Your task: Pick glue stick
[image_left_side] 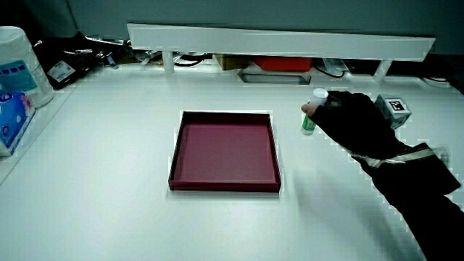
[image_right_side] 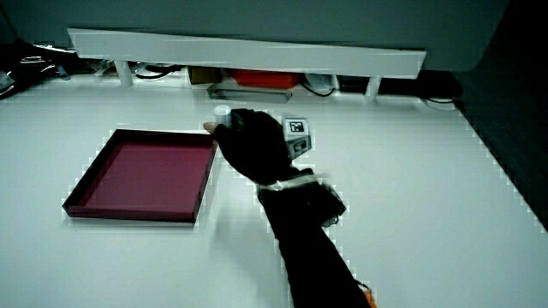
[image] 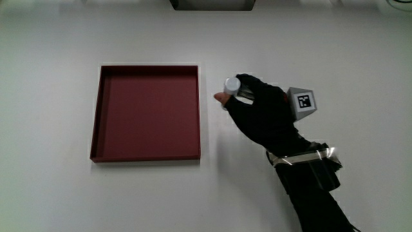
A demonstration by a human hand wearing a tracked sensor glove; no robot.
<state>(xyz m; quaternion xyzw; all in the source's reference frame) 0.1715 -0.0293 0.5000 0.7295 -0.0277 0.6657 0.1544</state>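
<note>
A: Where is the glue stick [image: 232, 86] found relative to the tray [image: 147, 154]?

B: It is seen just beside the tray's outer wall, apart from it, with a strip of bare table [image: 322, 51] between. In a side view the stick [image_left_side: 313, 110] is shown roughly upright, white cap uppermost and a greenish base low down, so its long axis is judged to be near vertical, perhaps slightly tilted.

A: And the hand [image: 262, 111]?

B: It is closed around the stick, the fingers curled about the body and the bare fingertips showing on the tray's side. The stick is held at the tip of the hand, with the forearm trailing away from the tray toward the person. The marker cube [image: 302, 102] sits on the back of the hand, on the side away from the tray.

A: Is it off the table?

B: That cannot be told; the base is seen at or very near the surface.

A: What room is left for the move?

B: Straight up is judged free. The only edge to be minded is the tray's wall, nearest the fingertips; the table away from the tray is open. The partition [image_left_side: 290, 40] stands well apart.
</note>
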